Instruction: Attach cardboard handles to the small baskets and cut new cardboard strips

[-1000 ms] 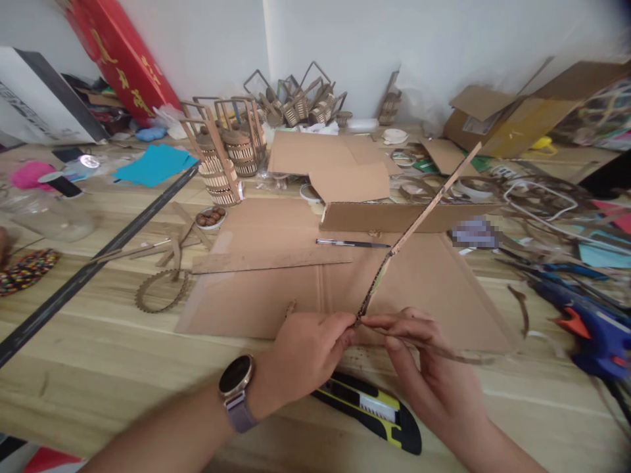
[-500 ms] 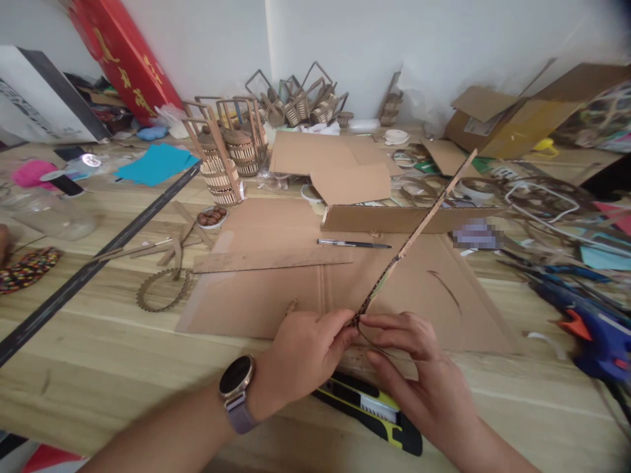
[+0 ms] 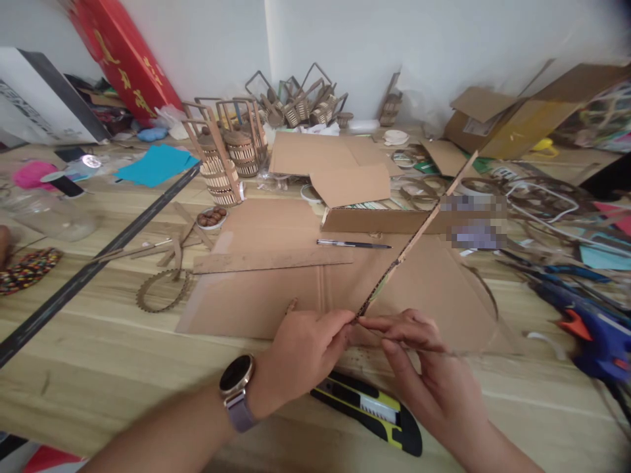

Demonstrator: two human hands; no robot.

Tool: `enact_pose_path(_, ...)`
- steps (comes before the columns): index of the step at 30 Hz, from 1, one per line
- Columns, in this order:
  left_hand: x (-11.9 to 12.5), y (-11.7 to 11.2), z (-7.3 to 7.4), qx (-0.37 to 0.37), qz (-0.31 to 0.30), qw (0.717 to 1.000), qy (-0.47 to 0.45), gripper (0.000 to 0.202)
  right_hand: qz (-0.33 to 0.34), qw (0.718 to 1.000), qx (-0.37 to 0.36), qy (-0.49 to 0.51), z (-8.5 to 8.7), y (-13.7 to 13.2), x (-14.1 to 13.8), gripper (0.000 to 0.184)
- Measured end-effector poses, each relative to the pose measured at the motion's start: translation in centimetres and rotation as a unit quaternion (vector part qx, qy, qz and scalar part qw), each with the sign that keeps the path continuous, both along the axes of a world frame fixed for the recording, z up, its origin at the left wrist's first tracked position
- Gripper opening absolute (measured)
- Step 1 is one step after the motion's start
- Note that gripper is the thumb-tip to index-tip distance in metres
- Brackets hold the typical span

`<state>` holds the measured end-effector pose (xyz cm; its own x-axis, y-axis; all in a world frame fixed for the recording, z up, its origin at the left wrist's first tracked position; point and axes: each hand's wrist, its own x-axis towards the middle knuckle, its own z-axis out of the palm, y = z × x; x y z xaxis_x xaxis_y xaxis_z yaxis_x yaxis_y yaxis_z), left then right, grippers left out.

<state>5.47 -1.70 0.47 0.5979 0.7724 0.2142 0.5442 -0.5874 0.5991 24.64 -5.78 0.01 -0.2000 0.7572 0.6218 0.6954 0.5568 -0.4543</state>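
Note:
My left hand, with a watch on its wrist, pinches the near end of a long thin cardboard strip that slants up and away to the right. My right hand pinches a thin peeled layer coming off that same end, and this layer trails off to the right, blurred. Both hands are held just above a flat cardboard sheet. A black and yellow utility knife lies on the table under my hands.
A pen and a long cardboard piece lie on the sheet. A blue glue gun sits at the right. Small cardboard baskets, a toothed cardboard ring, a black bar and boxes crowd the table.
My right hand has drawn the peeled layer out to the right again after being tucked close half a second ago. My left hand and the strip have stayed nearly still.

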Motion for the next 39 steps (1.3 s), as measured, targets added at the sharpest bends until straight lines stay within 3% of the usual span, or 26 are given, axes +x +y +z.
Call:
enact_pose_path(5,0.04,0.01,0.18,-0.019,-0.002,1.0,0.013,0.021,-0.004,1.0,-0.005,0.004,-0.11,0.0,0.0,0.009)
enact_pose_path(11,0.16,0.11,0.28,-0.009,0.008,0.999,0.05,0.022,0.043,0.999,-0.003,0.013,-0.23,0.01,-0.36,0.015)
enact_pose_path(24,0.14,-0.06,0.43,-0.008,0.001,0.999,0.041,0.023,0.014,0.999,0.035,-0.03,0.07,0.1,-0.37,0.015)
enact_pose_path(30,-0.05,0.15,-0.08,0.001,0.005,1.0,0.015,0.021,-0.01,0.999,0.015,-0.032,0.08,-0.02,-0.17,0.013)
enact_pose_path(39,0.2,0.11,0.51,-0.027,0.009,0.998,0.06,0.018,0.019,1.0,-0.005,-0.002,-0.05,0.09,-0.23,0.008)
